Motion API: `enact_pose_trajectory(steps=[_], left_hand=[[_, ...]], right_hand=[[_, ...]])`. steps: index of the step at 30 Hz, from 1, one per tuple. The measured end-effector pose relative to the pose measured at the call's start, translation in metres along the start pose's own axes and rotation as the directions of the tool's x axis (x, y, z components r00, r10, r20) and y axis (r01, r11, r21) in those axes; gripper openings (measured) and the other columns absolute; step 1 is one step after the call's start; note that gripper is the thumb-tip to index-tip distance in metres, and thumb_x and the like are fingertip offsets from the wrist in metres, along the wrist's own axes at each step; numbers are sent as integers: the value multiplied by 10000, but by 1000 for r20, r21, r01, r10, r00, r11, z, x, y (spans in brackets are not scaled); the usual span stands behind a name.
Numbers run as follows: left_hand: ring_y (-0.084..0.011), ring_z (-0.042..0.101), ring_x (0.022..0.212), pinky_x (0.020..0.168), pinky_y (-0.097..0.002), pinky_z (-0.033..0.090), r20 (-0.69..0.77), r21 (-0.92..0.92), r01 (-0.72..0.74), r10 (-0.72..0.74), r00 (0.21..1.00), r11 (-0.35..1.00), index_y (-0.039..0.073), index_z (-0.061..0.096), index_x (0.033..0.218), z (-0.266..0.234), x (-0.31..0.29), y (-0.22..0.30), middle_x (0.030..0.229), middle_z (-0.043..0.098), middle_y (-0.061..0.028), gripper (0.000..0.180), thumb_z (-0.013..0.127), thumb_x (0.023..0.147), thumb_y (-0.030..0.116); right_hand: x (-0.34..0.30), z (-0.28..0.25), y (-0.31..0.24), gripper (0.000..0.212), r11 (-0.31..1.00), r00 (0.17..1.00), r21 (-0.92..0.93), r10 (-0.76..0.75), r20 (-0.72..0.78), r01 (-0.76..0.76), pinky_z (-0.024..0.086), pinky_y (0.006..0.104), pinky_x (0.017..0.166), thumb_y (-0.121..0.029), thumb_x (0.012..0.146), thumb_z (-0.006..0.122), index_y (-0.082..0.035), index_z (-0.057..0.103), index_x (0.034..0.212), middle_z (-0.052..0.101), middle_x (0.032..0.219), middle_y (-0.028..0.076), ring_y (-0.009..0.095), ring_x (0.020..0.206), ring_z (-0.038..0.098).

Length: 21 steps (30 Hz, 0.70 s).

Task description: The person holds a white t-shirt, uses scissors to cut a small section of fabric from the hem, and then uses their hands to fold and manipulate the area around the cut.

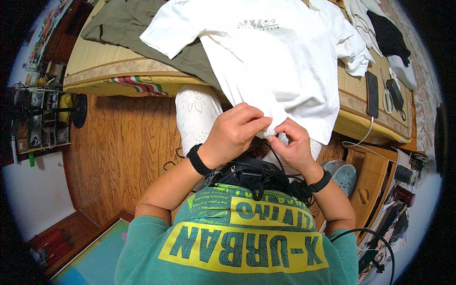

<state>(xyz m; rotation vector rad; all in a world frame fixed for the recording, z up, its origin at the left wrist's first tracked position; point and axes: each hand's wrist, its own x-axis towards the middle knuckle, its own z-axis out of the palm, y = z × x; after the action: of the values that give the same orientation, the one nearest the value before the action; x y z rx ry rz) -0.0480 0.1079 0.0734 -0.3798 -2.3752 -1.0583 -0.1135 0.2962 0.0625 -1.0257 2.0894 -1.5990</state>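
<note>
A white T-shirt (304,71) is lying spread across the mat-covered bed (102,53), its lower part hanging over the near edge toward the person's lap. The left hand (232,129) is pinching a gathered bit of the lower edge, thumb and forefinger pressed together on the cloth; the fingers of the right hand (295,143) are pinching the same edge just beside it. Both wrists are wearing black bands.

The shirt is looking light and soft, probably a knit that bends freely and keeps no shape of its own (the loose folds running up from the pinch are suggesting as much). It is unlikely to be slippery or fragile, though a hard tug could stretch the knit. The doubled hem is likely offering the firmest hold, with the side seams and shoulders serving for larger grips.

An olive garment (128,26) is lying partly under the shirt's left side. Scissors (387,100) and a dark phone-like slab (372,94) are resting on the bed's right end.
</note>
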Motion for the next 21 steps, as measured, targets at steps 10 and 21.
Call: enact_pose_trajectory(steps=[10,21], left_hand=[[-135,560,704,620,-253,446,-92,-289,354,-394,915,889,-16,620,839,-16,-2,0,799,601,-67,18,633,834,-5],[-238,622,727,619,-313,503,-148,-49,165,-171,974,985,18,677,867,5,-7,-2,825,640,-100,131,720,746,-8]], right_hand=[[-10,-4,18,91,903,954,320,300,3,-285,388,182,626,-11,824,669,-18,579,837,560,812,-37,24,713,481],[-8,-2,12,88,819,934,468,356,43,-333,367,170,596,-11,824,673,-24,587,838,561,791,-52,7,680,456]])
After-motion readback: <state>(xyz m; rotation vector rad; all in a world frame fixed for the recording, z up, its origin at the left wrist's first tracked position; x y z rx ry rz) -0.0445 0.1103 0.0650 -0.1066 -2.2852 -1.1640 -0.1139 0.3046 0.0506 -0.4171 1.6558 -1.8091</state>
